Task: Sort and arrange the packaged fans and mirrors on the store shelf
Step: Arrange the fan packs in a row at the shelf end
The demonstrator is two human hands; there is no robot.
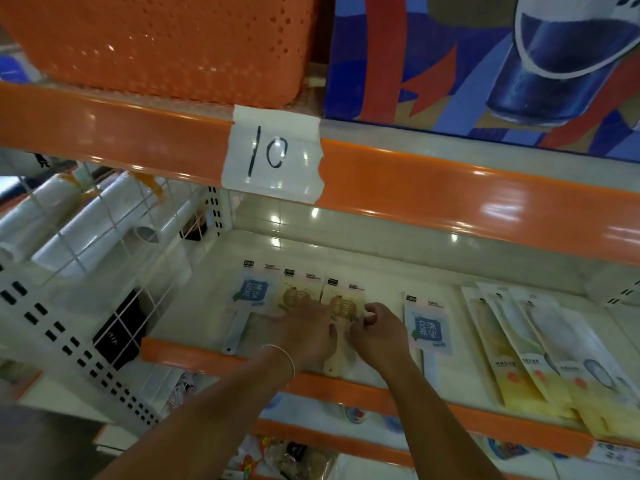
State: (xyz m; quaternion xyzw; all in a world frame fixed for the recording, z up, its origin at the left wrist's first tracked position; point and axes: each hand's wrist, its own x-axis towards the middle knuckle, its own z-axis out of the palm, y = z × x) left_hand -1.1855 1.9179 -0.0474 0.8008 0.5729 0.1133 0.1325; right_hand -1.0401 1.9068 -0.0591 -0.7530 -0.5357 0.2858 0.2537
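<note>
Orange basket (166, 43) above taped label (273, 154)

Both forearms reach up from the lower edge of the view toward the front edge of the shelf, converging near its middle. The left hand (306, 336) lies palm down with its fingers (301, 308) stretched forward and flat, pressing downward; a thin bracelet circles its wrist. The right hand (375, 332) sits just beside it, nearly touching, knuckles up, its fingers (372, 311) curled inward with thumb and fingertips drawn together in a pinch. The right forearm runs in from the lower right, bare.
</note>
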